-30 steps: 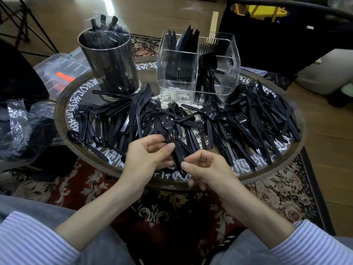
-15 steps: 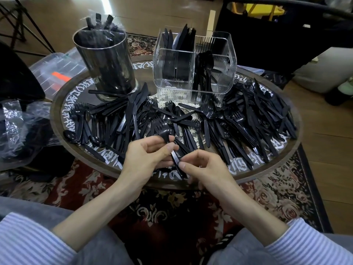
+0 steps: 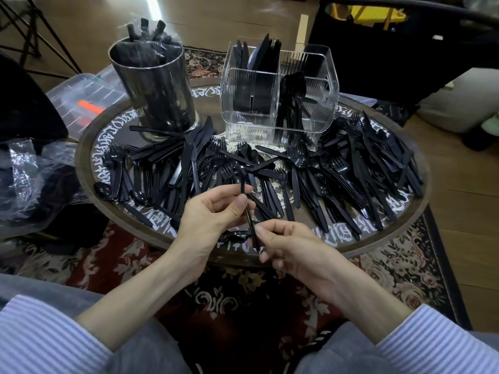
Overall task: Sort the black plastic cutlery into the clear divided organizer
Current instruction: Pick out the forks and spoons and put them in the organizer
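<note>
A black plastic fork (image 3: 247,206) is held over the near edge of the round table (image 3: 415,211). My left hand (image 3: 213,211) pinches its upper handle between thumb and fingers, and my right hand (image 3: 291,247) pinches its lower end. A thick spread of loose black cutlery (image 3: 337,179) covers the tabletop. The clear divided organizer (image 3: 278,95) stands at the back centre, with knives in its back left compartment and spoons in the front right one.
A shiny metal cylinder (image 3: 154,85) holding wrapped cutlery stands at the back left of the table. Crumpled plastic wrap (image 3: 29,179) and a clear lidded bin (image 3: 86,95) lie to the left. A patterned rug (image 3: 391,279) lies underneath, and a dark chair (image 3: 391,49) stands beyond.
Both hands have lifted the fork slightly out of the pile and drawn it toward me. The cutlery on the table has not moved.
</note>
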